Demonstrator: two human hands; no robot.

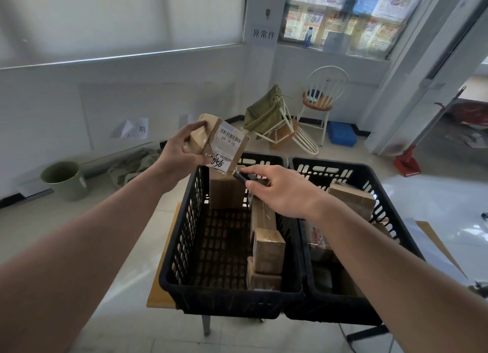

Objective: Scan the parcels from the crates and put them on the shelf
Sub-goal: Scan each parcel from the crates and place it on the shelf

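Note:
My left hand (179, 151) grips a small brown cardboard parcel (220, 141) above the far left corner of the left black crate (184, 247), its white barcode label turned toward me. My right hand (280, 191) holds a small black scanner (244, 177) just below the parcel's lower edge, its tip pointing at the label. Several brown parcels (268, 249) lie along the right side of the left crate. The right black crate (369, 178) holds more parcels (352, 198). No shelf is in view.
Both crates sit on a small wooden-topped table (158, 292). A green bucket (64, 179) stands on the floor at left. A tipped chair with a green bag (266, 117), an upright chair (319, 99), a blue crate (342, 137) and a red dustpan (406, 162) stand behind.

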